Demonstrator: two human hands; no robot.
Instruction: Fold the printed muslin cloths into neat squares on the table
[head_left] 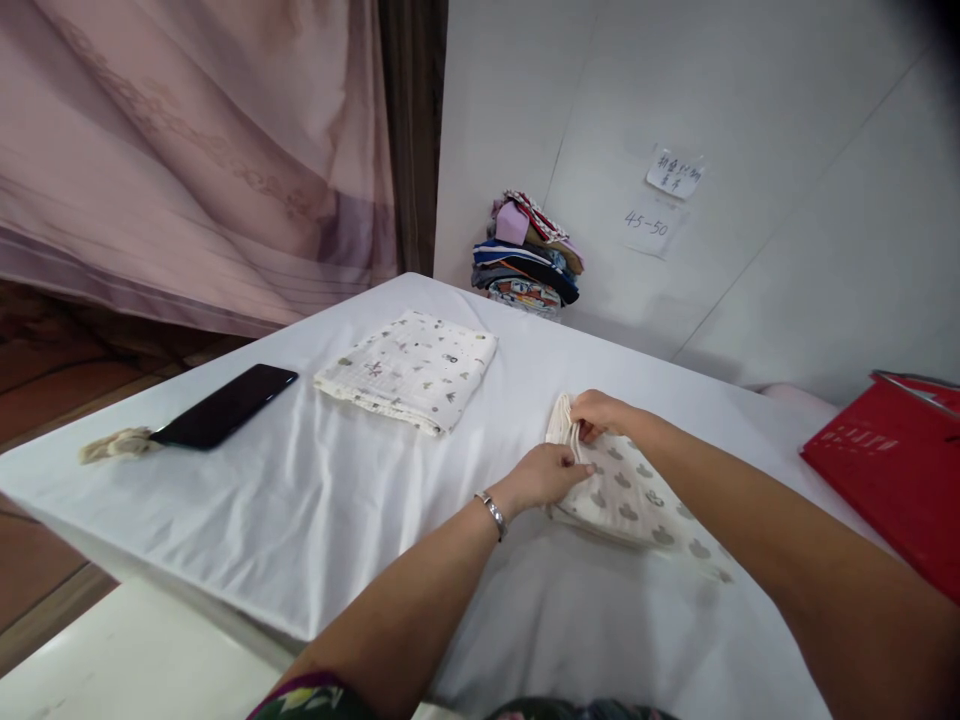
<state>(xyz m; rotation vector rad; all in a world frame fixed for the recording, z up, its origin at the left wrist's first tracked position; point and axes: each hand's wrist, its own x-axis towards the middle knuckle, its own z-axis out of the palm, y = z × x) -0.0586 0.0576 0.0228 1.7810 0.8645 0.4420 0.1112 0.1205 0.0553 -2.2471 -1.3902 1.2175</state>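
A cream cloth (622, 490) printed with grey shapes lies in several layers on the right half of the white-covered table. Pinching its left edge is my left hand (547, 473), with a metal bracelet on the wrist. Just beyond, my right hand (598, 415) grips the far corner of the same cloth, where the layers bunch upright. Parts of the cloth are hidden by my right forearm. To the left, a second white cloth (409, 370) with small prints rests folded into a flat rectangle, apart from both hands.
A black phone (232, 405) with a beige fluffy strap (116, 445) lies at the table's left edge. Folded clothes (525, 250) are stacked behind the table's far edge, by the wall. On the right sits a red bag (885, 460). A pink curtain (202, 150) hangs at left.
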